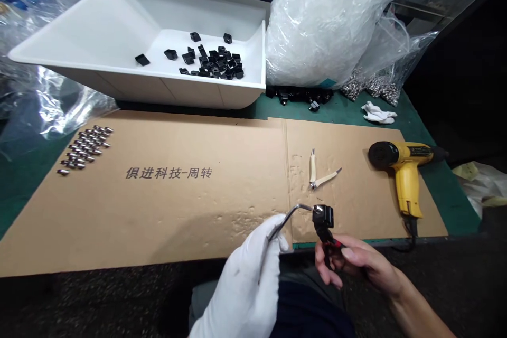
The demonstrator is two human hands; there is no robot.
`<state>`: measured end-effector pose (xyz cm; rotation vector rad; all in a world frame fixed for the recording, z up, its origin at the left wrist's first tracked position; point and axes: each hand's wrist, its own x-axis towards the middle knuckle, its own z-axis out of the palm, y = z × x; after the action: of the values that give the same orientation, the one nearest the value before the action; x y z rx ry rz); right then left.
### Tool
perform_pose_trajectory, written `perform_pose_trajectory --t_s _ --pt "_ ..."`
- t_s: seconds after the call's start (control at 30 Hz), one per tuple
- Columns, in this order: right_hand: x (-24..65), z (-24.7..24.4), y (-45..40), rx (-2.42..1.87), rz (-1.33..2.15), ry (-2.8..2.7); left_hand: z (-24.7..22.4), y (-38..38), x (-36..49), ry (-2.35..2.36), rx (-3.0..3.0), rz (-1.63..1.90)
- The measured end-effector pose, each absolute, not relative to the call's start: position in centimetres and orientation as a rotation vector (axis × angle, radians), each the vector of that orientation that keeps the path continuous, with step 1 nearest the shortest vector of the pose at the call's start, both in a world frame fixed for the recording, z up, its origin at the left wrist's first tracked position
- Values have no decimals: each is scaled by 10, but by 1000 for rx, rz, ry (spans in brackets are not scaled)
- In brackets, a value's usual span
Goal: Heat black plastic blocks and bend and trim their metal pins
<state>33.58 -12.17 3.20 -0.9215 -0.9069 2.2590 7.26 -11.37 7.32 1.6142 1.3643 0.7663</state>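
My left hand point(249, 274), in a white glove, is closed around a slim metal tool with a bent end point(291, 215). I cannot tell whether it is tweezers or a rod. Its tip reaches a small silvery piece at the top of a black block-shaped part point(324, 216). My bare right hand point(356, 264) grips that part from below, by a narrow black piece with a bit of red at the fingers. Beyond both hands, spring-hinged snips with cream handles point(313, 169) lie spread on the cardboard point(178, 211).
A yellow heat gun point(407, 185) lies at the right. Silvery metal fittings point(85, 148) stand in rows at the left. Behind are a white scoop-shaped bin point(166, 84) of black parts, a large plastic bag point(320, 21), bagged small metal pieces point(380, 87) and a crumpled white glove point(378, 113).
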Motion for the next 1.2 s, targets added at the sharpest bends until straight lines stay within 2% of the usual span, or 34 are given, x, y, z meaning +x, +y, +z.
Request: perform_pose_trajectory --t_s 0.6,0.9,1.2 --pt "340 38 -123 -1056 2240 -1018 64 -112 75 1347 1476 700" --pt "340 41 -123 -1123 2203 -1086 56 -116 78 1328 1533 837" --pt "335 64 -122 -1356 2203 -1159 36 -115 87 1256 923 719"
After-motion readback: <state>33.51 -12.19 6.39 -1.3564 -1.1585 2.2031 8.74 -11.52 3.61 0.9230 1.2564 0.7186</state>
